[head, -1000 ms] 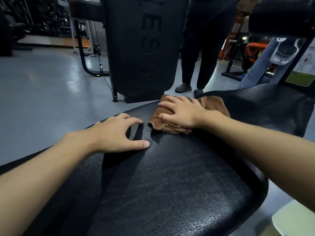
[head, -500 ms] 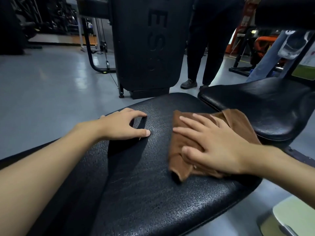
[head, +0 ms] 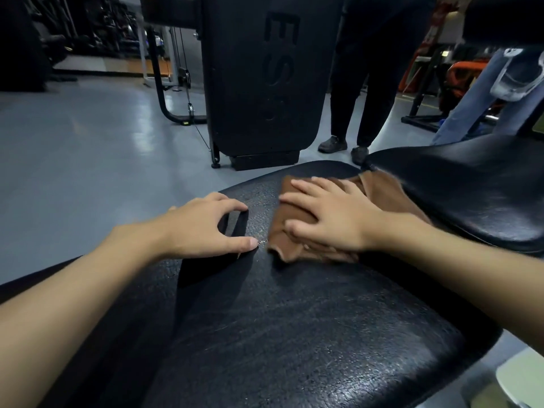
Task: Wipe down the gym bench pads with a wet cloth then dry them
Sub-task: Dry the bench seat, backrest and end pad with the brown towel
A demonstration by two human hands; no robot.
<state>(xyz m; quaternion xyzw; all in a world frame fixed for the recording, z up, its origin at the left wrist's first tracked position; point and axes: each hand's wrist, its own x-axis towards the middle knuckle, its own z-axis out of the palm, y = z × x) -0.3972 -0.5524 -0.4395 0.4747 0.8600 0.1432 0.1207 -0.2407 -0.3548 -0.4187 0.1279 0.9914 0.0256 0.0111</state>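
Right hand (head: 329, 219), fingers spread flat, presses a folded brown cloth (head: 297, 231) onto the black textured bench pad (head: 294, 334) at frame centre. Left hand (head: 203, 228), thumb and fingers extended, rests on the pad's left edge, holding nothing. A second pad (head: 471, 189) lies at right.

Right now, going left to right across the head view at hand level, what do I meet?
Left hand braced on the near bench pad → brown cloth, with the right hand pressing flat on it → second pad at the right.
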